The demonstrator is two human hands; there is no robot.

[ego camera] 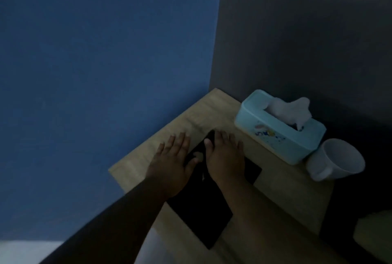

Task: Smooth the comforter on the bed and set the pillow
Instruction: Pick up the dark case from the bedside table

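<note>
The blue wall filled the frame left of both hands. The wooden table lay beneath them, its near-left edge just beside the left hand. Both hands lay flat, fingers spread, gripping nothing, on a black flat object. The right hand had bare tabletop beyond it. The tissue box and cup stood right. Comforter and pillow were out of view.

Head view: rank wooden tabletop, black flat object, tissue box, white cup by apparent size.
1. wooden tabletop
2. black flat object, partly under the hands
3. tissue box
4. white cup
</note>
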